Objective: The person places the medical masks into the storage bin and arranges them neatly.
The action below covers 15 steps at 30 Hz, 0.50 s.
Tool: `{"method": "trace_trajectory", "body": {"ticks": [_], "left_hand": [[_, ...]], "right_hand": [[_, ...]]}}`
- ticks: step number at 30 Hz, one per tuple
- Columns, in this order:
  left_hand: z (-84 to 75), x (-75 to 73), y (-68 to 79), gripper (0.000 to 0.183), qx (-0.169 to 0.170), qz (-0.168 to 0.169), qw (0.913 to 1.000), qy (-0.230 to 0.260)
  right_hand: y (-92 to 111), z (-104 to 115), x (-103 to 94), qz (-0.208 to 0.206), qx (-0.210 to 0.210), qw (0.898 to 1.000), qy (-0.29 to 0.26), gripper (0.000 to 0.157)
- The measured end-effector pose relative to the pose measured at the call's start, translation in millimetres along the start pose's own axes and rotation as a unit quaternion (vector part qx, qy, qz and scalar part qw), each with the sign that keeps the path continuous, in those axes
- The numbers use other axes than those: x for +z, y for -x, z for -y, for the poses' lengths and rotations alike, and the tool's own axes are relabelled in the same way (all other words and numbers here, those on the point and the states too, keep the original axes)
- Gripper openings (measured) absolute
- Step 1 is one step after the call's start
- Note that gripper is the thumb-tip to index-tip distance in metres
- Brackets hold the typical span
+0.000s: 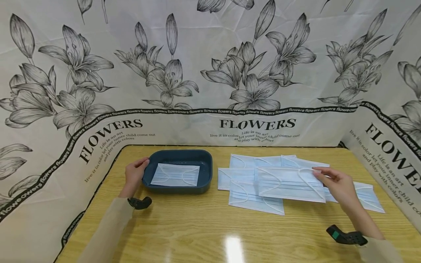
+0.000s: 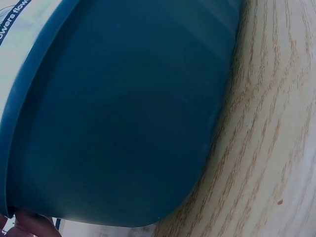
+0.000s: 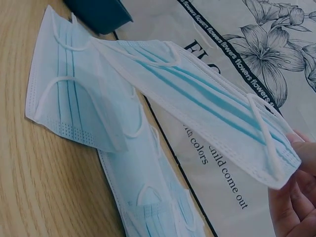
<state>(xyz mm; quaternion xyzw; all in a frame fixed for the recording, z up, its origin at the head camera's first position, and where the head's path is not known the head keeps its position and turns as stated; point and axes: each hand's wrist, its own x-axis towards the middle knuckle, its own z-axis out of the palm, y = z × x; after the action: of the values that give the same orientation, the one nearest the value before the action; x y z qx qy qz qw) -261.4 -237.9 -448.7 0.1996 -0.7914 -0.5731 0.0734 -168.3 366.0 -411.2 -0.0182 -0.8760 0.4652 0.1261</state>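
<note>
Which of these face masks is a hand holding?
The mask pinched by the right hand, raised above the pile; the others lie in the tray or on the table.

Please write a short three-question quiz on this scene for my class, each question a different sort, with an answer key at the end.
1. Multiple choice: what does the right grip pinch?
a) a pen
b) a face mask
c) a cup

2. True or false: the dark blue container is empty.

3. Fill the gap: in the head view, the left grip is at the container's ____ end.

Key:
1. b: it pinches the face mask near one end.
2. False: another mask lies inside the container.
3. left.
</note>
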Motion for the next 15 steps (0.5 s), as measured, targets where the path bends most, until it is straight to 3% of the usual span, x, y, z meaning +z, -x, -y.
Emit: {"method": "trace_trajectory", "body": {"ticks": [9,15], "left_hand": [[0.1,-1.6,0.6,0.038,0.004,0.005,1.0000,0.002],[1.3,-2.1,-0.1,0.037,0.003,0.006,1.0000,-0.003]], "right_hand": [[-3,2,21.2,-0.011,0.010,1.000,-0.011,0.032],[1,17,29.5,-0.003,0.002,1.000,0.001,0.037]]}}
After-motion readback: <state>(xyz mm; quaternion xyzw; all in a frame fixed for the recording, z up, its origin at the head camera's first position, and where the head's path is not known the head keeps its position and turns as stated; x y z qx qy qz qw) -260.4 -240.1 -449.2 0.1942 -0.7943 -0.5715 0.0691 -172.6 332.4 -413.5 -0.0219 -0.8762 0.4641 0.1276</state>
